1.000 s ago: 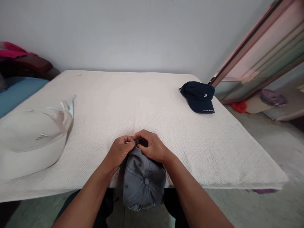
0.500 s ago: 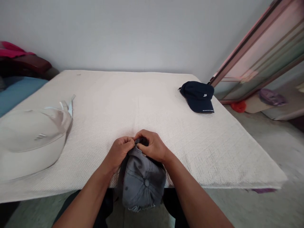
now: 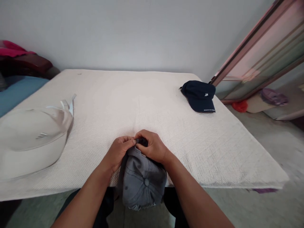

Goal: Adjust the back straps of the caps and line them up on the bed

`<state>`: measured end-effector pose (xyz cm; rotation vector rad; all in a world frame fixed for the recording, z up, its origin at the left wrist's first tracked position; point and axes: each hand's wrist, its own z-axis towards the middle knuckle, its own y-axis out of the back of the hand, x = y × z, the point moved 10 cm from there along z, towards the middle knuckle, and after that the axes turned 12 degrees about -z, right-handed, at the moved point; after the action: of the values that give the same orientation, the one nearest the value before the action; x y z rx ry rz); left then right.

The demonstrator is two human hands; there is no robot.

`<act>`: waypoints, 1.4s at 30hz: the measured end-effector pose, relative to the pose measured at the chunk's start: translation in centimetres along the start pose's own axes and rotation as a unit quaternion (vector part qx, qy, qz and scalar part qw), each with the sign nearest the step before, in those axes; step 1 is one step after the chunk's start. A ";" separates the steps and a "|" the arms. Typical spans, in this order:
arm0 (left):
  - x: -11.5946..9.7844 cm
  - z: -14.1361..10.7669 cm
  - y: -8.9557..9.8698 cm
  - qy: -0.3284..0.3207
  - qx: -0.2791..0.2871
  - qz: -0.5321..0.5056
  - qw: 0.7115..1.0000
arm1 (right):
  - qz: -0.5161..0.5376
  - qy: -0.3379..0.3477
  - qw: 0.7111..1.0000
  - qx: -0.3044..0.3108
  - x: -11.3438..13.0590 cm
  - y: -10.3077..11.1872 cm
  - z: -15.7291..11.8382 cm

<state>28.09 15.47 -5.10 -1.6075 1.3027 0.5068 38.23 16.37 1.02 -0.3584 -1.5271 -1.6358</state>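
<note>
A grey baseball cap (image 3: 144, 180) hangs at the table's near edge, its crown and top button facing up toward me. Both hands grip its back strap, which shows as a dark band at the far end of the cap. My left hand (image 3: 121, 150) pinches the strap from the left between thumb and fingers. From the right, my right hand (image 3: 153, 145) curls over the strap opening, thumb tucked under. The fingertips of the two hands almost meet, and the strap's fastening between them is mostly hidden.
A beige cap (image 3: 30, 139) with loose ties lies at the left of the white-covered table (image 3: 114, 95). Toward the back right sits a navy cap (image 3: 198, 95) with white lettering. A grey wall (image 3: 133, 34) stands behind; a glass-panelled frame (image 3: 249, 44) rises at the right.
Both hands keep their grip on the cap's strap, with only slight finger movement. The view has shifted very slightly.
</note>
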 end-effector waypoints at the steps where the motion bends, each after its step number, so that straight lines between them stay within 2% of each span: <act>1: 0.1 0.0 -0.2 0.001 0.007 -0.011 1.000 | -0.001 0.001 1.000 0.000 0.1 0.0 0.0; 4: 0.3 -0.1 -0.6 0.002 0.018 -0.037 0.999 | -0.001 -0.001 1.000 0.001 0.2 0.1 0.1; 13: -0.1 -0.4 -1.2 -0.024 0.005 -0.077 0.997 | 0.011 -0.033 0.999 -0.020 -0.1 0.7 0.1; 21: 0.3 -0.3 -1.4 -0.004 0.048 -0.095 0.994 | -0.020 -0.011 1.000 -0.020 0.5 0.8 0.0; 27: 1.4 -0.2 -1.0 0.046 0.056 -0.098 0.993 | -0.015 0.019 1.000 -0.007 0.7 0.6 -0.2; 31: 1.2 0.0 -0.8 0.032 0.042 -0.105 0.993 | 0.010 0.045 0.999 0.011 1.1 0.3 -0.2; 42: 0.6 -0.5 -1.3 0.005 0.039 -0.115 0.993 | 0.006 0.011 0.999 0.032 0.2 0.0 0.0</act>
<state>29.38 14.67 -4.76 -1.6706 1.1126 0.3033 38.07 16.26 1.14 -0.3127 -1.5536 -1.5719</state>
